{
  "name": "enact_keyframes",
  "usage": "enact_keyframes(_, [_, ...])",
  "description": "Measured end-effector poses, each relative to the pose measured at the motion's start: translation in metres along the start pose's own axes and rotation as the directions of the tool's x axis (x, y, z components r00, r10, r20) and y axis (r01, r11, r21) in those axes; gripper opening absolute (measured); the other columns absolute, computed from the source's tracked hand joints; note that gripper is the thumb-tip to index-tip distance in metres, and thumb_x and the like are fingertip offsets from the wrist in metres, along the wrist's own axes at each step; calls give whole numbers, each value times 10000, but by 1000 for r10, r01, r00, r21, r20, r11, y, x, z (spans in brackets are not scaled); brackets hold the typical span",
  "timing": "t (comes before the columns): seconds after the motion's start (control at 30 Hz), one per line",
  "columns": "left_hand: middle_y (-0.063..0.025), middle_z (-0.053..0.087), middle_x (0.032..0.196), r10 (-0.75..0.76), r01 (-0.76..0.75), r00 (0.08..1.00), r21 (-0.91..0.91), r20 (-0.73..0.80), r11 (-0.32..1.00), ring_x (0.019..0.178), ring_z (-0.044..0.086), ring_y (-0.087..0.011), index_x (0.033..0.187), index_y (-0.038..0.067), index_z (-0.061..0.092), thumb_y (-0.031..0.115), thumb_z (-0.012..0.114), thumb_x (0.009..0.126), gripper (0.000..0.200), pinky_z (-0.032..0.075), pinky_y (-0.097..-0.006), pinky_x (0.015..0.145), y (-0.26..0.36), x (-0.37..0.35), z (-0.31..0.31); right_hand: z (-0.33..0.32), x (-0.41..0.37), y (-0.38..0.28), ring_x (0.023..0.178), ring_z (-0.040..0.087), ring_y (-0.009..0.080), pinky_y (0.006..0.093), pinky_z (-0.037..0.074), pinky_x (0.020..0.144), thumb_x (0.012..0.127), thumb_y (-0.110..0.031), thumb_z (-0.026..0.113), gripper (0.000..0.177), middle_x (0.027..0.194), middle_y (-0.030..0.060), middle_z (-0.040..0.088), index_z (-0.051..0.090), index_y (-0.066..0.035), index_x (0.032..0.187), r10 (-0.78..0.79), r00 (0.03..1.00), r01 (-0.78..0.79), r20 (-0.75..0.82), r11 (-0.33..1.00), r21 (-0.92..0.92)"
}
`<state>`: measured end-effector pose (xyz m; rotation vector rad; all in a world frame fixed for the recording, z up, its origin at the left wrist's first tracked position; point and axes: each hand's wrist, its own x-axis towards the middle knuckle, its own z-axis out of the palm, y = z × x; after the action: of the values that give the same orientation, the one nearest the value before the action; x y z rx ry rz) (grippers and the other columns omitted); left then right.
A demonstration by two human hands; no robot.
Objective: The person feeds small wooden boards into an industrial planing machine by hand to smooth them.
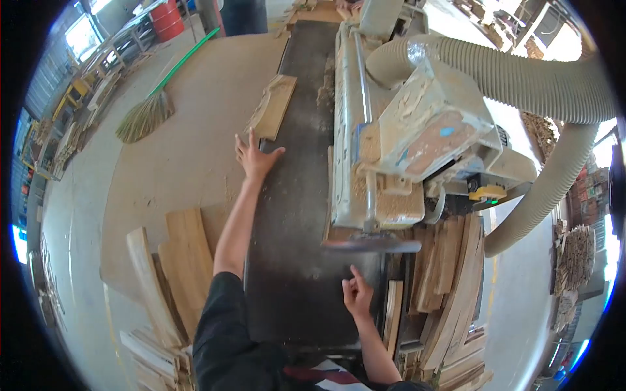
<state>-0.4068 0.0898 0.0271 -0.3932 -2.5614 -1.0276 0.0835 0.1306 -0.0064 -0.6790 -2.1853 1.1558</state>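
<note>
Concrete workshop floor (72, 260) surrounds the dark bench (297, 195), where a curved-edged wooden piece (278, 107) lies at the left edge beyond the left hand (255, 160), whose grip is spread, contact unclear; the right hand (358, 297) is half-curled and empty. Good handling probably means closing squarely on the near end, right fingers clear of the machine (430, 133). Its long axis runs away from the person, the wood's far end leaning right.
</note>
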Motion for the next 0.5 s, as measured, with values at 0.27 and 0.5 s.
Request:
enact_keyframes(0.27, [-254,463,1538,-211,140,912,216,352,966,1435,405,-459,1418,224,637,577,843,756,777,354,-609,1156,4,59,28,5,3,-8,519,475,88,263,427,511,1002,-213,732,445,645,26,554,631,-57,1407,48,995,-44,-91,998,37])
enact_keyframes(0.5, [-284,493,1436,45,-61,995,178,93,982,1318,447,-530,1361,205,678,529,866,742,724,371,-639,1098,-26,-118,-70,2,5,-15,557,533,114,297,458,549,1017,-279,706,414,685,35,589,661,-57,1364,90,993,-86,-74,995,54])
